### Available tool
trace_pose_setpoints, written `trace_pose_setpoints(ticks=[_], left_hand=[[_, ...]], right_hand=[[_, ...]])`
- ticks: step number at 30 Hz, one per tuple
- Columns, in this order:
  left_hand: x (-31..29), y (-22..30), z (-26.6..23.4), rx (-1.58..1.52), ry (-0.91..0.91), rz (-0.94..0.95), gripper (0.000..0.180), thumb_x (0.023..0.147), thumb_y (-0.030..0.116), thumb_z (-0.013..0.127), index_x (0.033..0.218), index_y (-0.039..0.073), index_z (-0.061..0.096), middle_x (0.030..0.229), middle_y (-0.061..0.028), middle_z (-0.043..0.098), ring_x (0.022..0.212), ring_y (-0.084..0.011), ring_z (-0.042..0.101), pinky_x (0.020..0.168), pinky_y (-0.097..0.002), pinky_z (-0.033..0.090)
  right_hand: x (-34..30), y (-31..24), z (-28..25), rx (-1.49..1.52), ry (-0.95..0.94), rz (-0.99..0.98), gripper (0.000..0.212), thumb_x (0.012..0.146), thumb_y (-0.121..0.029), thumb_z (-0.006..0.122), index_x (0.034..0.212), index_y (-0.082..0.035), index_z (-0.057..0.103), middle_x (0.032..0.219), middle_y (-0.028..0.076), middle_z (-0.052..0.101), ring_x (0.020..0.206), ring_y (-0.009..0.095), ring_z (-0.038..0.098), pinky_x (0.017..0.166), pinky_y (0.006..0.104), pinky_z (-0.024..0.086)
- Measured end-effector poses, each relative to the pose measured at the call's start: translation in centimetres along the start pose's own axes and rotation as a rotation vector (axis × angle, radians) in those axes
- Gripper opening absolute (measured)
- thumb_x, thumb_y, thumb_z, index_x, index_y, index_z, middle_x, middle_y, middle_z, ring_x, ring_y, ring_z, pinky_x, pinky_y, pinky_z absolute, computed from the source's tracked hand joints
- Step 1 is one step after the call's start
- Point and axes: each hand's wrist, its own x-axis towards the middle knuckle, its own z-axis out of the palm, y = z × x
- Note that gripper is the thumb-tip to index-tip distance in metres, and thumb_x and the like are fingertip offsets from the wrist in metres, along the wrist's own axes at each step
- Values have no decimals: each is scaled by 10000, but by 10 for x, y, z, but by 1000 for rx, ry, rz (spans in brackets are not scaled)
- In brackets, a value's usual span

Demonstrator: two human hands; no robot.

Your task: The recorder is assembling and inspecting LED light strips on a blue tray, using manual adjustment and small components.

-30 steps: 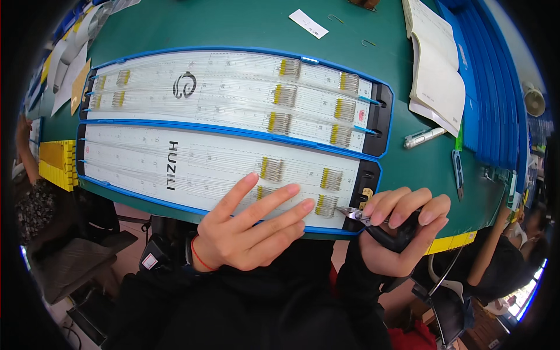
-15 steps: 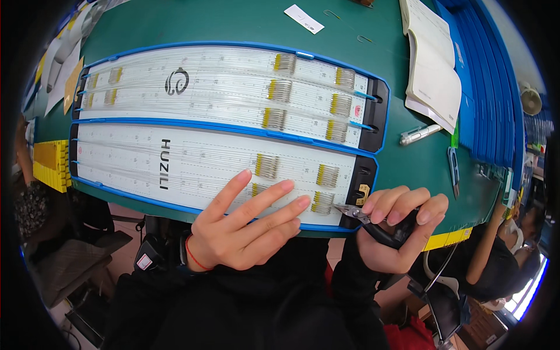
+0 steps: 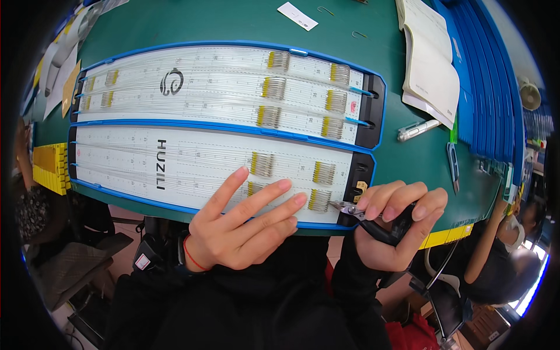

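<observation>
A long blue-rimmed fishing rig case (image 3: 119,166) lies open on the table, its two white trays strung with fine clear lines and rows of fish hooks (image 3: 324,172) with yellow ends. My left hand (image 3: 242,227) rests over the near tray with fingers spread, partly covering a hook row; nothing shows in its grip. My right hand (image 3: 399,227) is wrapped round the black handles of small nippers (image 3: 350,210). Their metal jaws point left, at the right end of the nearest hook row (image 3: 319,200). Whether the jaws touch a hook or line is too small to tell.
A green mat (image 3: 233,20) covers the table. Right of the case are a white pen (image 3: 417,130), blue thread snips (image 3: 453,166), an open notebook (image 3: 430,64) and stacked blue cases (image 3: 487,87). Loose hooks (image 3: 359,34) and a paper slip (image 3: 297,16) lie beyond. Other people sit nearby.
The case and mat items sit slightly further left in the picture. Both hands keep nearly the same pose over the near tray, the nippers still at the nearest hook row.
</observation>
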Motion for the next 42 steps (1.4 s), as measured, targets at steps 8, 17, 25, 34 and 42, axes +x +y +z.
trace_pose_setpoints(ticks=[8,17,25,34,42], left_hand=[[-3,0,0,-38,-47,-13,121,796,211,698,876,186,612,1089,33,702,1131,-195,609,1083,-548,320],[-3,0,-1,-26,-56,-3,143,808,269,705,858,179,606,1075,38,705,1125,-197,614,1092,-548,304],[-3,-2,-1,27,16,37,158,833,277,686,757,161,610,1070,40,704,1097,-140,625,1030,-457,408],[-6,-2,0,2,-16,16,186,782,298,736,796,175,598,1042,44,715,1089,-176,636,1096,-516,298],[-5,-2,1,7,-16,16,186,801,313,719,784,172,598,1019,45,720,1089,-181,636,1100,-501,297]], right_hand=[[1,1,-1,-14,-19,-7,266,1034,-338,314,903,-107,334,714,101,445,558,228,502,568,378,474],[2,1,-1,30,-20,-4,252,1036,-321,307,907,-106,333,714,102,443,555,226,500,572,376,473],[-1,0,0,117,53,-32,241,1036,-311,301,907,-108,322,702,98,435,536,234,493,539,373,483],[0,2,2,37,4,-31,241,1035,-315,302,910,-110,322,686,88,431,533,222,490,533,361,481],[-1,2,-4,45,41,-49,221,1032,-297,322,911,-113,325,679,86,431,520,214,480,528,359,484]])
